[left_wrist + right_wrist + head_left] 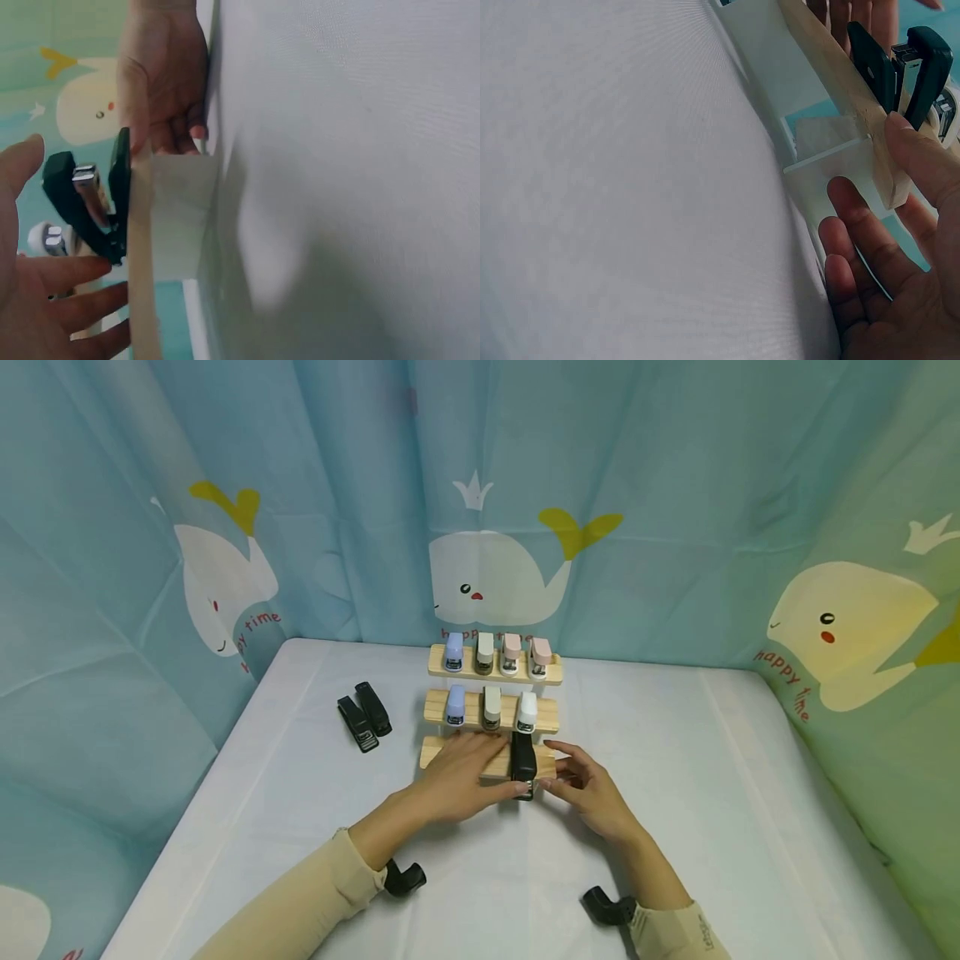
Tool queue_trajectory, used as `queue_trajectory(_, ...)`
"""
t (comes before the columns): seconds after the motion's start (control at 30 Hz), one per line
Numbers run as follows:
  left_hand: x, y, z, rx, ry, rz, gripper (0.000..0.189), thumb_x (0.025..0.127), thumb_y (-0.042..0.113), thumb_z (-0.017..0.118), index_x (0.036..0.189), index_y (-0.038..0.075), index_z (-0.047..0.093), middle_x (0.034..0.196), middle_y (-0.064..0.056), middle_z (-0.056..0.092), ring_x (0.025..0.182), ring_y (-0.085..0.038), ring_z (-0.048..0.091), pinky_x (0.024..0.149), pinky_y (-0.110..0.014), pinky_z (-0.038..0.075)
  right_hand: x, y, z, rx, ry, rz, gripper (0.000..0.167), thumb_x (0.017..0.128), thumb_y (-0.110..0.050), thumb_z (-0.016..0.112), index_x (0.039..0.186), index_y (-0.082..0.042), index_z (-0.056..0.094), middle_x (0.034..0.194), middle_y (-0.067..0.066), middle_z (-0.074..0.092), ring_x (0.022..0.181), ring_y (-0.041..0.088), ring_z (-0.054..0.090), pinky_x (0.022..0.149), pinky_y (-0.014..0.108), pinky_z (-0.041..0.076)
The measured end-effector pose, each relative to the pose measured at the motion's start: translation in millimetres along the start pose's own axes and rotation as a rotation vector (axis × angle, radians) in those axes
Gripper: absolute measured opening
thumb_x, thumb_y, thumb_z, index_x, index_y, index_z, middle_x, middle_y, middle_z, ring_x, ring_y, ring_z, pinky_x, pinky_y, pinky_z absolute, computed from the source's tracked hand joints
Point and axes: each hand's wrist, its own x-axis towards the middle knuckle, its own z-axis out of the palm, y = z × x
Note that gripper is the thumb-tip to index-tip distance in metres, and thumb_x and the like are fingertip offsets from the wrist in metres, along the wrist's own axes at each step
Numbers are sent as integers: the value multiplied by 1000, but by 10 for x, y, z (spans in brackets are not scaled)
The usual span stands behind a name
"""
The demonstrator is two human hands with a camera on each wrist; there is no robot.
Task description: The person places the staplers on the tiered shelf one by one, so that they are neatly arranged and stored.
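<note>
A black stapler sits on the right part of the lowest wooden tier of a stepped rack. In the left wrist view its handle stands raised from its base. My left hand reaches over this tier from the left, its fingers spread on or just above the wood. Its index fingertip is at the stapler's hinge end, while the thumb points toward the front end. To the right of the stapler is my right hand, with fingers loosely bent around the tier's end. Its thumb touches the tier's edge beside the stapler.
Small blue, grey, pink and white staplers stand on the middle tier and top tier. Two black staplers, one near and one farther, lie left of the rack on the white table. A whale-print curtain hangs behind.
</note>
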Motion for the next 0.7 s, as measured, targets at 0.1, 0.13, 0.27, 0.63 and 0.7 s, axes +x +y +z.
queue_trajectory(0.1, -73, -34, -61, -22, 19, 20, 84, 97, 72, 54, 159, 17, 43, 162, -3, 45, 154, -28, 35, 126, -52, 27, 3, -1, 4, 3, 4, 5, 62, 94, -15, 78, 150, -17, 51, 118, 19, 71, 98, 15, 65, 82, 25, 52)
queue_trajectory(0.13, -97, -45, -81, -29, 24, 24, 82, 97, 71, 55, 158, 17, 44, 162, -3, 45, 154, -28, 35, 126, -52, 28, 3, 0, 5, 5, 5, 8, 62, 94, -15, 78, 150, -17, 51, 118, 19, 71, 98, 15, 65, 82, 25, 52)
queue_trajectory(0.27, -191, -97, -148, -60, 32, 22, 78, 97, 68, 57, 157, 19, 47, 162, -1, 45, 155, -25, 33, 125, -50, 30, -5, 7, 6, 7, 12, 8, 63, 94, -14, 78, 150, -15, 51, 117, 19, 71, 97, 15, 66, 81, 25, 52)
queue_trajectory(0.63, -455, -265, -368, -88, 70, -16, 69, 98, 59, 64, 153, 19, 53, 157, -3, 52, 151, -28, 41, 122, -51, 35, -1, 19, 3, 7, 10, 5, 62, 93, -15, 78, 150, -18, 52, 117, 19, 70, 97, 17, 65, 81, 25, 51)
queue_trajectory(0.7, -491, -301, -413, -96, 85, -22, 67, 98, 58, 65, 151, 19, 55, 155, -3, 54, 149, -28, 43, 121, -51, 36, 3, 23, 2, 5, 12, 3, 62, 93, -16, 78, 150, -18, 52, 117, 19, 70, 97, 16, 65, 81, 25, 50)
